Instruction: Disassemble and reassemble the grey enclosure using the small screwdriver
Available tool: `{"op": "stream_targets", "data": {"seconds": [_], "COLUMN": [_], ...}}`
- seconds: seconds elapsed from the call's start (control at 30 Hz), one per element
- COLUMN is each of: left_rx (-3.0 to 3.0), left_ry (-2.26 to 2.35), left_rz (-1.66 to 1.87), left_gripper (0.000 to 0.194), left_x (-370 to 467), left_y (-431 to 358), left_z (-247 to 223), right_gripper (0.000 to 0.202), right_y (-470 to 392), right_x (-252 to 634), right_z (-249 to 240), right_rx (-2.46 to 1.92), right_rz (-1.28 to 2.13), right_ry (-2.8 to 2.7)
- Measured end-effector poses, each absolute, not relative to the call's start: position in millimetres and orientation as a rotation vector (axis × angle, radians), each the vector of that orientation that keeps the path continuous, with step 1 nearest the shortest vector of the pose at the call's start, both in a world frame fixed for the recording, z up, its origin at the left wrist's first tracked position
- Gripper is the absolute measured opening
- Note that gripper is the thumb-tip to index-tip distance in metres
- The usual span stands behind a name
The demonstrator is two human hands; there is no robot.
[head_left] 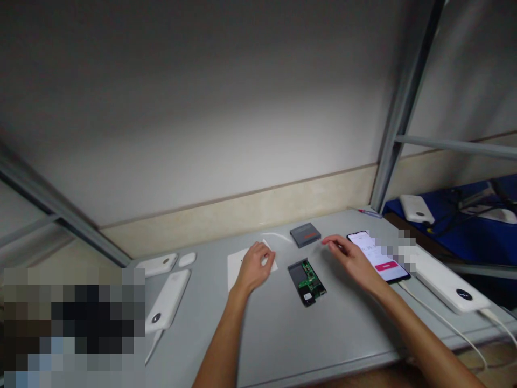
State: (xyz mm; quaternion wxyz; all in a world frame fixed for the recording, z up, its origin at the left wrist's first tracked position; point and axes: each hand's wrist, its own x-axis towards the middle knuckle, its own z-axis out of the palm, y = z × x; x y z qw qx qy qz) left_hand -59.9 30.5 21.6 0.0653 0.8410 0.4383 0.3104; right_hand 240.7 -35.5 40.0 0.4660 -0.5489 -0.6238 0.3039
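My left hand [257, 264] rests over a white sheet of paper [234, 267], its fingers curled and thumb and forefinger meeting in a loop. Whether anything small is pinched there I cannot make out. To the right, my right hand [350, 260] hovers above the desk with fingers loosely bent and the forefinger stretched left; nothing shows in it. Close to that fingertip lies a flat grey drive case piece [305, 235] with red lettering. Between the hands sits a grey drive casing [297, 273] with a green circuit board [310, 280] in it.
A phone [377, 256] with a lit screen lies right of my right hand, beside a long white power bank [444, 280] with a cable. Another white power bank [172, 299] and a small white case [187, 260] are at left. A pen [369, 213] lies near the metal post [390, 167].
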Motion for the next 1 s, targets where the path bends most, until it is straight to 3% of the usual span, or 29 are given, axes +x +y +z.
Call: {"op": "stream_targets", "data": {"seconds": [0.2, 0.33, 0.6, 0.8, 1.0], "left_rx": [2.529, 2.53, 2.553, 2.565, 2.557], "left_ry": [1.063, 1.125, 1.191, 1.19, 1.219], "left_rz": [0.736, 0.711, 0.783, 0.79, 0.788], "left_gripper": [0.017, 0.022, 0.025, 0.027, 0.026], "left_x": [-16, -17, -22, -22, -26], "left_y": [14, 16, 18, 18, 19], "left_z": [10, 4, 3, 2, 4], "right_gripper": [0.042, 0.065, 0.028, 0.057, 0.053], "right_y": [-67, -82, -76, -71, -62], "right_x": [207, 182, 189, 195, 202], "right_z": [54, 54, 55, 53, 56], "right_rx": [-1.771, -1.819, -1.826, -1.796, -1.797], "right_rz": [0.822, 0.679, 0.589, 0.631, 0.631], "right_ry": [-2.033, -2.182, -2.183, -2.217, -2.106]}}
